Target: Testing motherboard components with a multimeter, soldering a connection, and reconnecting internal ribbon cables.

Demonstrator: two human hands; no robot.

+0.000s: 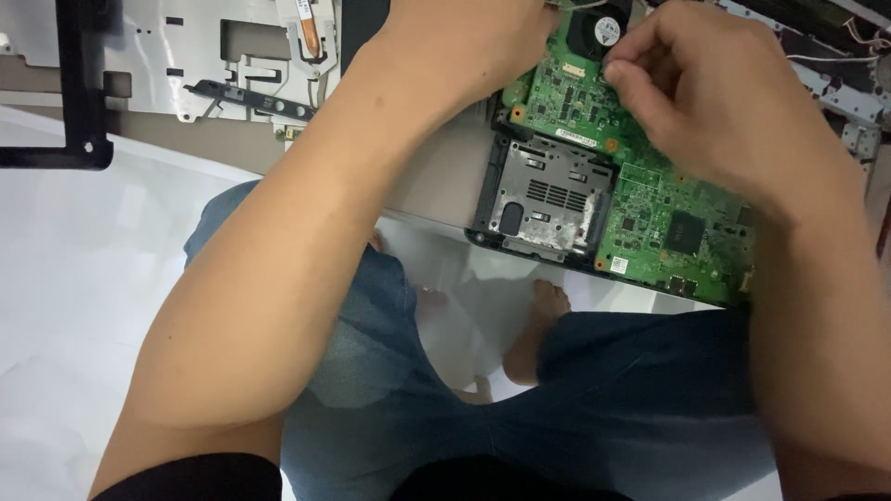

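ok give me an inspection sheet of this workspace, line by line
surface: white floor sheet; the person sits cross-legged on it, in jeans, barefoot.
job's things: green circuit board in an opened laptop base, with a black fan at its top and a grey metal card cage beside it.
clutter: silver inner metal frame and black bezel piece lying at upper left.
grippers: left hand rests on the board's top left edge; right hand pinches at a spot near the fan; whatever it pinches is too small to tell.
cables: thin wires at the upper right edge.
surroundings: nothing seen.
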